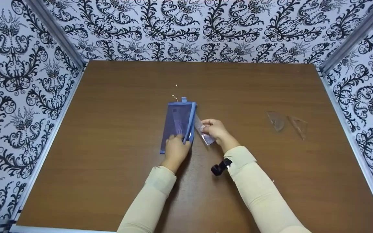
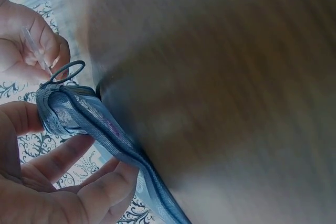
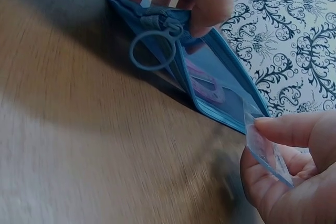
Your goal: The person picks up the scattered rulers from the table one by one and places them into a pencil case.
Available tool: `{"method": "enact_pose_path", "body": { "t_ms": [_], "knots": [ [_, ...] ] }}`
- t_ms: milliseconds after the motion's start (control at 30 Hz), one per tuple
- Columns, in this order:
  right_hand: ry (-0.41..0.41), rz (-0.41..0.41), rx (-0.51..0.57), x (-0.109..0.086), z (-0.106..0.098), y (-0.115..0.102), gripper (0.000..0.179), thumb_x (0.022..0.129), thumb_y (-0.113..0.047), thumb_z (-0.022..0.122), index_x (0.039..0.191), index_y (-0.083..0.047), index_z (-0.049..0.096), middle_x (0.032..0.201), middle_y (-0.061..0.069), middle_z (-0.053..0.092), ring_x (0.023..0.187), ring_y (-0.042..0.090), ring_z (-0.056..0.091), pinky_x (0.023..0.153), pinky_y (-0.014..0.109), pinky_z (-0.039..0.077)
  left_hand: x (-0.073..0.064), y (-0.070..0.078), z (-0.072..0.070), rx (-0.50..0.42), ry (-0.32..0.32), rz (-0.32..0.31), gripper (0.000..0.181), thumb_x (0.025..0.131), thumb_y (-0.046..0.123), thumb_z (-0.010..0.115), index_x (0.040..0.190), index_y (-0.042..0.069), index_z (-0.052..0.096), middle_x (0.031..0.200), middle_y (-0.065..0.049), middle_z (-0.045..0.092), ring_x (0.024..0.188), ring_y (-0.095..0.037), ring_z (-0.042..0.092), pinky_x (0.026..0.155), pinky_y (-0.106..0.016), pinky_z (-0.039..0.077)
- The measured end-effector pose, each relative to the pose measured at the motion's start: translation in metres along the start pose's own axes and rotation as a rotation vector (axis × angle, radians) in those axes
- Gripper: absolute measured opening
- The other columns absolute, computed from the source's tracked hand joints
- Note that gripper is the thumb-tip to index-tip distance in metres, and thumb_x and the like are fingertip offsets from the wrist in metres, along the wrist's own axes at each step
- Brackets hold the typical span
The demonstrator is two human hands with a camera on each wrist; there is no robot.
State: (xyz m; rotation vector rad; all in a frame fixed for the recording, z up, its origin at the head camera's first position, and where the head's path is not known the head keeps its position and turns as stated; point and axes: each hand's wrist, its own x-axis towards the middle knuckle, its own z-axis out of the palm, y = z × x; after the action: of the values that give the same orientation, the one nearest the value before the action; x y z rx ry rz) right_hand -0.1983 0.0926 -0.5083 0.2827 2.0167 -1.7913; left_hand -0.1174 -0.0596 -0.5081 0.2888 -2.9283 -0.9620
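A blue see-through zip pouch (image 1: 169, 126) lies on the table with its zipper open along the right side. My left hand (image 1: 176, 149) grips the pouch at its near end, beside the ring-shaped zipper pull (image 3: 152, 68). Between thumb and fingers, my right hand (image 1: 218, 132) pinches a clear plastic ruler (image 1: 208, 139), held at a slant. In the right wrist view the far end of the ruler (image 3: 265, 150) reaches the pouch's open mouth; how far it goes in is hard to tell. Something pink-purple with cut-out shapes (image 3: 210, 88) shows inside the pouch.
Off to the right lie a clear protractor-like piece (image 1: 276, 121) and a clear triangular set square (image 1: 298, 127). Small shiny specks (image 1: 174, 97) show beyond the pouch. Patterned walls (image 1: 186, 29) border the brown table (image 1: 115, 181). A black wrist camera (image 1: 219, 168) sits at the right cuff.
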Motion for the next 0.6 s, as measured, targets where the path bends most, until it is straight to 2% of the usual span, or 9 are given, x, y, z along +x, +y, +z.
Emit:
{"method": "enact_pose_path", "body": {
  "t_ms": [233, 367, 467, 600],
  "knots": [
    [-0.003, 0.015, 0.018, 0.002, 0.008, 0.0, 0.043, 0.084, 0.01, 0.059, 0.127, 0.01, 0.053, 0.102, 0.013, 0.062, 0.074, 0.01, 0.057, 0.063, 0.02, 0.05, 0.0, 0.001, -0.002, -0.021, -0.016, -0.024, 0.029, 0.08, 0.021, 0.065, 0.102, 0.002, 0.071, 0.097, -0.02, 0.063, 0.088, -0.041, 0.057, 0.081, -0.047, 0.046],
    [0.017, 0.0, -0.028, 0.004, 0.013, -0.001, 0.042, 0.084, 0.008, 0.061, 0.125, 0.008, 0.056, 0.101, 0.01, 0.063, 0.079, 0.011, 0.057, 0.068, 0.019, 0.049, 0.0, 0.0, -0.002, -0.027, -0.014, -0.024, 0.03, 0.08, 0.02, 0.066, 0.103, 0.002, 0.072, 0.098, -0.02, 0.063, 0.089, -0.041, 0.058, 0.081, -0.047, 0.046],
    [0.019, -0.015, -0.048, 0.006, 0.016, -0.002, 0.04, 0.084, 0.008, 0.061, 0.124, 0.009, 0.057, 0.096, 0.008, 0.063, 0.082, 0.011, 0.057, 0.071, 0.02, 0.049, 0.0, 0.0, -0.002, -0.03, -0.009, -0.02, 0.03, 0.08, 0.02, 0.066, 0.103, 0.002, 0.072, 0.098, -0.02, 0.063, 0.088, -0.041, 0.058, 0.081, -0.048, 0.046],
    [-0.002, -0.003, -0.003, 0.008, 0.02, -0.003, 0.041, 0.084, 0.01, 0.059, 0.125, 0.01, 0.055, 0.087, 0.004, 0.06, 0.078, 0.01, 0.056, 0.068, 0.022, 0.05, 0.0, 0.0, -0.002, -0.032, -0.012, -0.018, 0.03, 0.08, 0.02, 0.066, 0.103, 0.002, 0.071, 0.098, -0.02, 0.063, 0.088, -0.041, 0.058, 0.08, -0.048, 0.046]
  ]
}}
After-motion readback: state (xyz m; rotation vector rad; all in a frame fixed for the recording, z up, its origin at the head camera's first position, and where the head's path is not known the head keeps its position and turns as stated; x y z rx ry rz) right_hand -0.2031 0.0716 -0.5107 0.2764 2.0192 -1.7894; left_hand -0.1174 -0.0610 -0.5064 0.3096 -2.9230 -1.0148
